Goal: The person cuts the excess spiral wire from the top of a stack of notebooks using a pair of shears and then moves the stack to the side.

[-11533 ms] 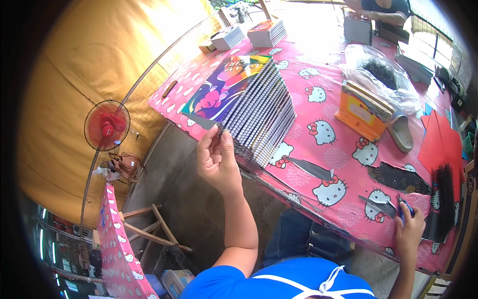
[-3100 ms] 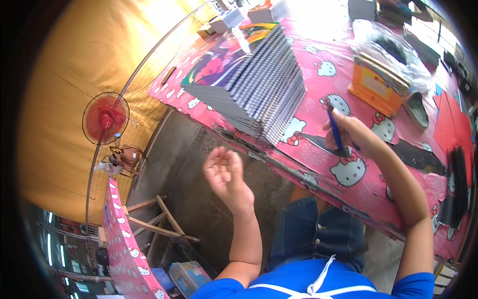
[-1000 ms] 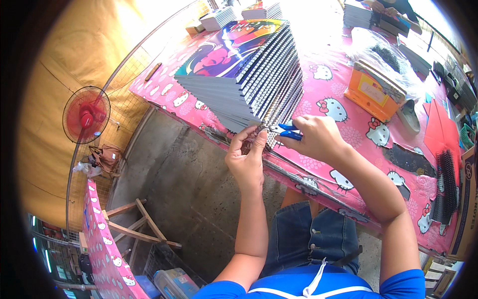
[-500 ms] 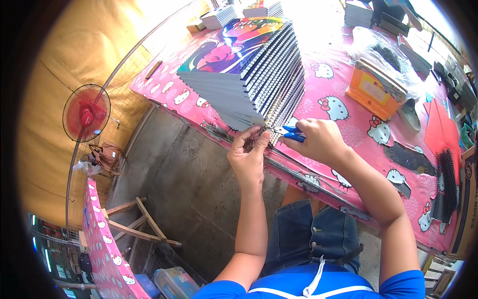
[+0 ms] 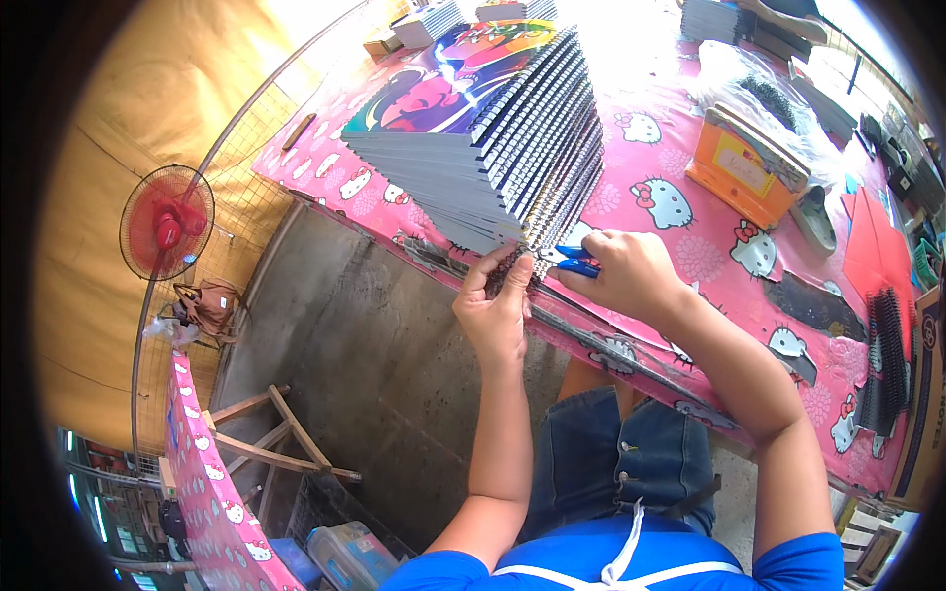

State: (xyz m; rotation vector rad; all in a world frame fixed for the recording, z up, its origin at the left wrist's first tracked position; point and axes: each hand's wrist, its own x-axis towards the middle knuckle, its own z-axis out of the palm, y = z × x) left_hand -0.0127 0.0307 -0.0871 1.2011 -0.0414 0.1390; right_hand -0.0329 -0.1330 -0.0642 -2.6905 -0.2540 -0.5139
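A tall stack of spiral-bound notebooks point(image 5: 424, 182) with a colourful printed top cover stands at the table's front edge, its coiled spines point(image 5: 552, 148) facing right. My left hand point(image 5: 496, 300) is closed at the stack's near lower corner, thumb and fingers pinching the coil ends of a notebook low in the pile. My right hand point(image 5: 631, 271) grips pliers with blue handles point(image 5: 576, 261), their metal jaws touching the coils right beside my left thumb. The exact bite of the jaws is too small to make out.
The table has a torn pink patterned cover point(image 5: 700, 261). On its right are an orange box point(image 5: 744, 172), a clear plastic bag point(image 5: 754, 89), red sheets point(image 5: 877, 246) and black binding coils point(image 5: 887, 355). A red fan point(image 5: 168, 227) stands left, wooden legs point(image 5: 281, 433) below.
The view has shifted slightly. Both hands stay at the same corner of the stack, and the plier handles look a little closer together.
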